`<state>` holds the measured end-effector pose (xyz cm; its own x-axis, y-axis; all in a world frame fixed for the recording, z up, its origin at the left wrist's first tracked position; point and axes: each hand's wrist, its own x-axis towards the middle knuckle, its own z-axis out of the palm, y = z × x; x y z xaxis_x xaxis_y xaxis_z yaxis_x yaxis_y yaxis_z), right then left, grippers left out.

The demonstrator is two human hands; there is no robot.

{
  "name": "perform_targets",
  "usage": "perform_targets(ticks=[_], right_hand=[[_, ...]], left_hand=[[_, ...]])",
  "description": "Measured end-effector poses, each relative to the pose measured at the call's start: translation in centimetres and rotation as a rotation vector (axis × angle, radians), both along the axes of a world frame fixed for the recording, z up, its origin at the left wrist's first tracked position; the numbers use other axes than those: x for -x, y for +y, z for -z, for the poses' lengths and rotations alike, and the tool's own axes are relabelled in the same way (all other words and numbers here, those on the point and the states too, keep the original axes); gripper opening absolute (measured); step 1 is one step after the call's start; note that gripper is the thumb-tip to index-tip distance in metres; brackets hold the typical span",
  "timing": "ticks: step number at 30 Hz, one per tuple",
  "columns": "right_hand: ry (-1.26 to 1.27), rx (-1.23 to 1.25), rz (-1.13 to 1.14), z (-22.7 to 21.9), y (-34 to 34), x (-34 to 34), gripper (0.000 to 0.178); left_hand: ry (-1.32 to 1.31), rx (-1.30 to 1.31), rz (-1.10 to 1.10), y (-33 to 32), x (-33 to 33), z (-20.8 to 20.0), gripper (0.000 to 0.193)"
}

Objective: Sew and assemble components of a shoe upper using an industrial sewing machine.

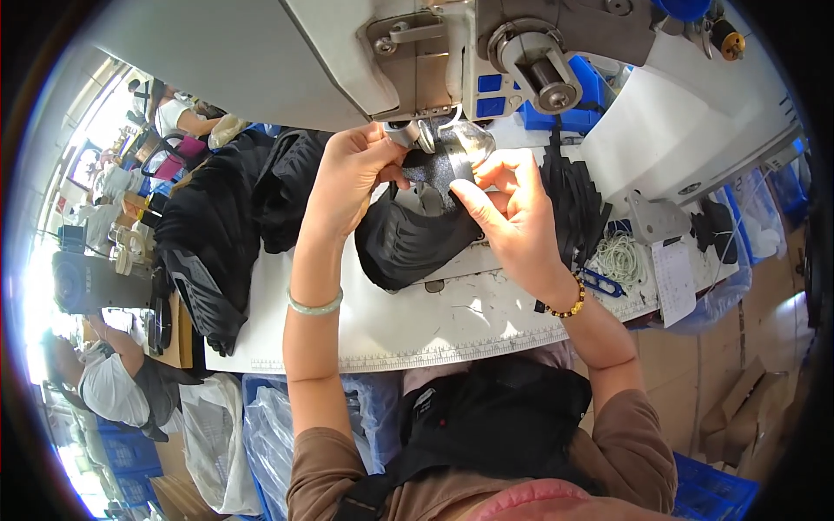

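A black shoe upper [408, 247] with a ribbed surface and a speckled grey lining is under the head of a sewing machine [243, 61]. My left hand [352, 178] pinches the upper's left edge, close beside the machine's metal parts. On the other side, my right hand [517, 213] grips the grey-lined edge between thumb and curled fingers. The upper's toe end hangs toward me over the white table [347, 313]. The machine and my fingers hide the spot where needle and material meet.
More black uppers [208, 208] are heaped at left. To the right lie black strips [573, 208], a tangle of pale cord [618, 259], blue thread snips [601, 282] and a paper slip [674, 282]. A blue bin [591, 87] stands behind. Other people sit at far left.
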<state>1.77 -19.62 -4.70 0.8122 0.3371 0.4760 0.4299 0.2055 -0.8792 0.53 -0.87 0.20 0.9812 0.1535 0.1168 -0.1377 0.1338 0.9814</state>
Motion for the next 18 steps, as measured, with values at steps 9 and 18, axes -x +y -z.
perform_targets(ticks=[9,18], right_hand=[[0.016,-0.139,-0.131,0.4,-0.4,0.2,0.025],[-0.036,-0.088,-0.087,0.3,-0.2,0.7,0.022]], left_hand=[[0.008,-0.044,0.075,0.1,0.7,-0.6,0.01],[0.052,-0.055,0.085,-0.3,1.3,-0.7,0.013]])
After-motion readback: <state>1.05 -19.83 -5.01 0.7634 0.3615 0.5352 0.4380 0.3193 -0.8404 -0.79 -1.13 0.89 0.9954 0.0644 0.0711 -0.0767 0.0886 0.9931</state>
